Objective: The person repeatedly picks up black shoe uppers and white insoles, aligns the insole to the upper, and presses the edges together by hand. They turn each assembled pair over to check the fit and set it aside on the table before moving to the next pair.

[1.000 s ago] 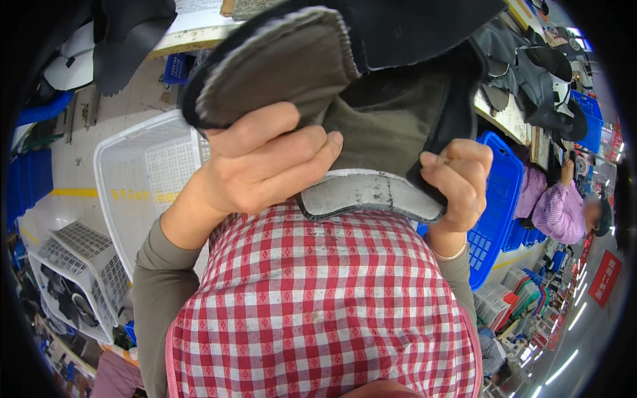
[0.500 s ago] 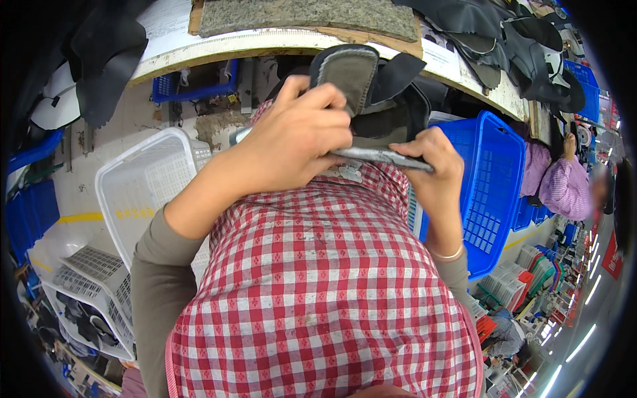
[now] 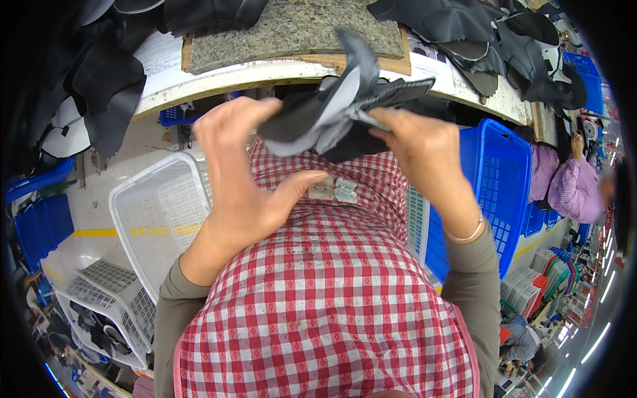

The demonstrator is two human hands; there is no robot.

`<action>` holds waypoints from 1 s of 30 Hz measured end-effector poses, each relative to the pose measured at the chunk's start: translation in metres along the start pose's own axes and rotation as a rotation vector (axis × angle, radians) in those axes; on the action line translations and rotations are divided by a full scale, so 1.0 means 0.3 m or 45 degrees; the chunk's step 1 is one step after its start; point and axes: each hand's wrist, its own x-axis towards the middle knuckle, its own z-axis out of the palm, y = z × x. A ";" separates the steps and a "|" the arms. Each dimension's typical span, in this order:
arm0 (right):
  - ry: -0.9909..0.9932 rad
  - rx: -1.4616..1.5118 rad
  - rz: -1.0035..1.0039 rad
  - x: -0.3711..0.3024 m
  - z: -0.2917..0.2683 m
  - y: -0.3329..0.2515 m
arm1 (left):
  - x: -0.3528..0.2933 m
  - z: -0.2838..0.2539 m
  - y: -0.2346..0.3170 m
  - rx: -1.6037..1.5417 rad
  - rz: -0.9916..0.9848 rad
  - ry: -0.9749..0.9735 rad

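Note:
A black and grey shoe upper [image 3: 345, 106] hangs over my lap, folded and partly blurred by motion. Its edges show light grey lining and a stitched rim. My right hand [image 3: 424, 142] pinches it at its right side between thumb and fingers. To the left of the upper is my left hand [image 3: 242, 169], with thumb and fingers spread wide and nothing between them. The fingers of that hand are smeared by motion, close to the upper's left edge. Beyond the upper lies a stone slab [image 3: 298, 36] on the workbench [image 3: 166, 93].
Black cut pieces [image 3: 109, 86] lie at the bench's left, more black pieces [image 3: 464, 40] at its right. A white basket [image 3: 159, 199] stands left of my lap, a blue basket [image 3: 501, 192] right of it. A co-worker's sleeve [image 3: 574, 189] shows at far right.
My left hand has let go of the upper and moved left, opening wide. My right hand has turned and lifted the upper, which now shows folded from another side.

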 end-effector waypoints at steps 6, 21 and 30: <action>-0.454 -0.110 -0.275 0.094 0.015 -0.024 | 0.116 0.106 -0.170 0.095 0.056 -0.234; -1.477 1.240 0.719 0.138 0.238 0.489 | -0.135 0.296 -0.120 -0.373 0.427 -0.590; -1.139 0.828 0.368 0.109 0.163 0.345 | -0.007 0.012 -0.181 -1.661 -0.647 -0.975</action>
